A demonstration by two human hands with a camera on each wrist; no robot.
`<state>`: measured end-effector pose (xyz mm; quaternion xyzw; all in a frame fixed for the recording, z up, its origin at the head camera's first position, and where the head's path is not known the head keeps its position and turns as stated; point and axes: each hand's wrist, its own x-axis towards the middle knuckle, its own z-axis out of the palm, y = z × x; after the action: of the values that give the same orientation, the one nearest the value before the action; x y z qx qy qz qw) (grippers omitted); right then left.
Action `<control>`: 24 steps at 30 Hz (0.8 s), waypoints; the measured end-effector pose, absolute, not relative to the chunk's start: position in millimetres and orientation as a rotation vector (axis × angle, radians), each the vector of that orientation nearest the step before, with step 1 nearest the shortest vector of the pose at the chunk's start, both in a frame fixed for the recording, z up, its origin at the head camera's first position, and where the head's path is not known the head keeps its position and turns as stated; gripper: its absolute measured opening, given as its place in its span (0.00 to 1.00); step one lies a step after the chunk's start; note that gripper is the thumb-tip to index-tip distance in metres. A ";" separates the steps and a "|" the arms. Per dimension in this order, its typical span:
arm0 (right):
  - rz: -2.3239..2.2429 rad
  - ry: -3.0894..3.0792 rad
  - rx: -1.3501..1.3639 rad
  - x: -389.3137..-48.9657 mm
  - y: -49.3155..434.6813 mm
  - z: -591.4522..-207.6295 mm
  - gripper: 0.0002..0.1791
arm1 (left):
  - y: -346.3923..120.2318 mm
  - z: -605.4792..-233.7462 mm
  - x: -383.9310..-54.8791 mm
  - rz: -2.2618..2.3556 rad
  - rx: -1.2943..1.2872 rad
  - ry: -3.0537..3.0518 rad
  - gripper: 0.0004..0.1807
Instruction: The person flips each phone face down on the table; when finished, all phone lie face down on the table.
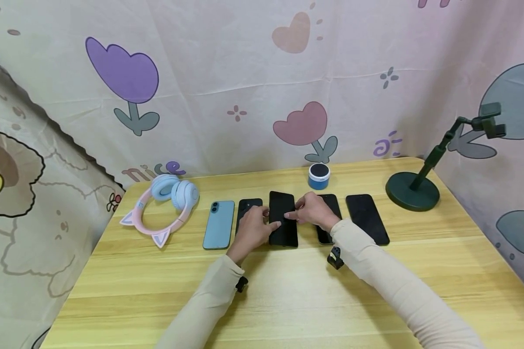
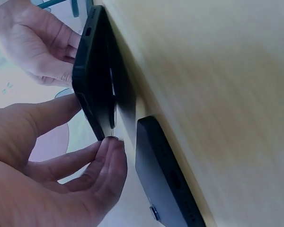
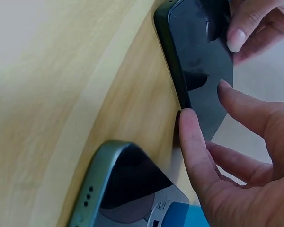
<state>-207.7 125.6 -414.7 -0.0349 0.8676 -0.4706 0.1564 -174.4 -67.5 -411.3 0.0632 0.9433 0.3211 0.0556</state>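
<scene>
A black smartphone (image 1: 284,233) is between both hands in the middle of a row of phones, its screen up and its left side tilted off the table. My left hand (image 1: 252,229) pinches the left edge, thumb on the screen side and fingers curled beneath, as the left wrist view shows. At the opposite edge, my right hand (image 1: 313,212) grips it with the index finger (image 3: 191,125) along the side and the thumb over the glass. Partly hidden behind my left hand lies a dark phone (image 2: 156,165), camera side up. Another phone (image 3: 132,182), with a greenish frame, lies under my right wrist.
At the left are a light-blue phone (image 1: 219,225) and cat-ear headphones (image 1: 183,194). A black phone (image 1: 368,218) lies right of my right hand. Behind the row stands a small blue-and-white jar (image 1: 319,182). A dark green stand (image 1: 412,191) occupies the back right corner of the wooden table (image 1: 288,300).
</scene>
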 end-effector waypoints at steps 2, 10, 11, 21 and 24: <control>-1.375 2.454 -0.095 -207.2 125.3 -414.9 0.28 | -69.3 -409.8 -172.8 1.030 0.185 2.835 0.22; -1.416 2.391 -0.078 -205.2 123.6 -414.2 0.34 | -75.9 -408.8 -169.1 1.163 0.149 2.765 0.32; -1.424 2.383 -0.071 -205.1 123.2 -414.6 0.34 | -76.6 -409.2 -169.0 1.177 0.146 2.758 0.32; -1.500 2.312 -0.054 -201.3 118.5 -413.1 0.34 | -84.5 -412.3 -167.2 1.289 0.142 2.717 0.30; -1.503 2.309 -0.058 -200.8 117.3 -412.7 0.35 | -86.9 -412.7 -166.8 1.328 0.137 2.696 0.29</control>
<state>-200.8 117.3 -412.7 -0.0208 0.8224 -0.5353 0.1916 -166.8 -86.9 -412.7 0.0454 0.8942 0.4404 0.0667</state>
